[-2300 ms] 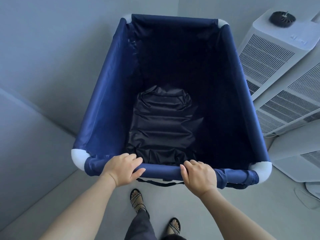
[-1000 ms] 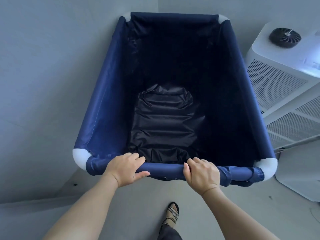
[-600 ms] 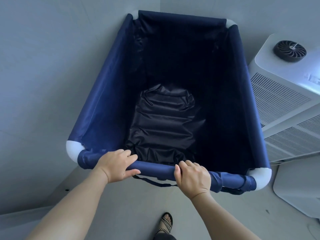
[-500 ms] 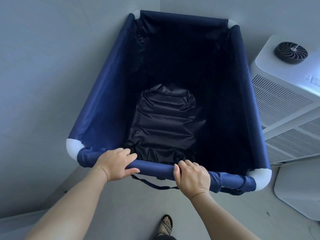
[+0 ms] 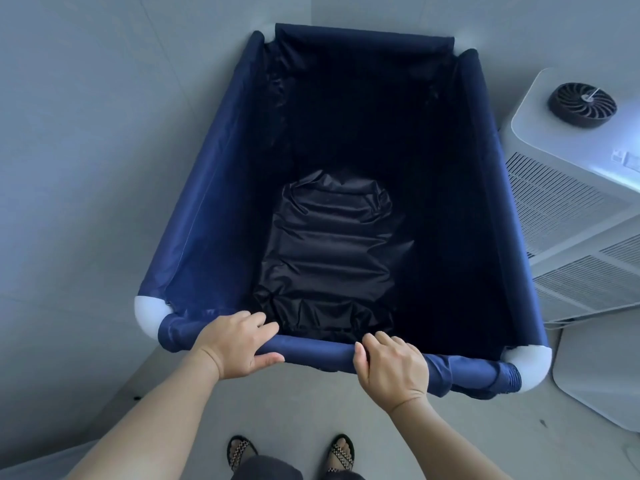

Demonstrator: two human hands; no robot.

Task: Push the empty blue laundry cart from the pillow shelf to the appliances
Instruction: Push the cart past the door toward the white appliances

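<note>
From the head camera, looking down: the person stands behind the cart (image 5: 207, 209) with both feet side by side on the floor (image 5: 311, 410). Both hands are wrapped around the near rail (image 5: 318, 353) of the cart. The left hand (image 5: 235, 344) grips it near the left corner, fingers over the top and thumb under. The right hand (image 5: 394, 370) grips it more to the right, closed tight on the rail.

The cart sits in a corner of the room. Its far end is close to the wall (image 5: 86, 116). On its right side stand the white appliances (image 5: 568, 209), just beside the cart. The nearest one has slots on its side and a round black fan (image 5: 582, 105) on top.

I think the push is almost done, since the cart is already next to the appliances. The next move may be just a small nudge to park it, then letting go. Pushing hard could bump the wall or the white boxes.

Inside the cart there is nothing to carry. Only the dark, wrinkly liner (image 5: 329, 258) shows at the bottom.
</note>
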